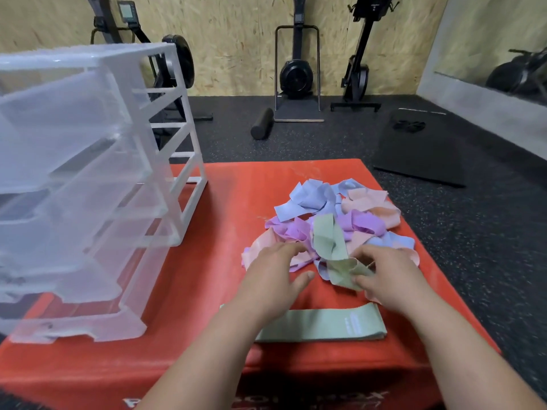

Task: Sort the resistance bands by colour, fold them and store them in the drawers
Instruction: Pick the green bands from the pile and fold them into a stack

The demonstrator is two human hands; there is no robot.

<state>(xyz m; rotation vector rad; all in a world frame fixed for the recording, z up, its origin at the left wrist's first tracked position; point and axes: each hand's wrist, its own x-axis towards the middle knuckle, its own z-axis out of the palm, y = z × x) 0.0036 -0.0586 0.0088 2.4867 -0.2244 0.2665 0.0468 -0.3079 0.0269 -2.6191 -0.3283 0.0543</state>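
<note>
Gym flooring surrounds a red box (225, 202) bearing a tangled band pile (364, 208). One flat green band (322, 324) lies sorted; the clear drawers (74, 179) look empty. The right hand (387, 279) pinches a crumpled green band (331, 244); the left hand (272, 273) rests spread on the pile. Sorting seems barely begun.

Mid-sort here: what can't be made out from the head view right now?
Head view:
- Pile of bands: count per colour; overlaps hide it.
- Left hand: any grip; its fingers cover the tips.
- Folded green band: left part, under the left forearm.
- Drawer unit: left side cut by the frame edge; contents blurred behind translucent fronts.
</note>
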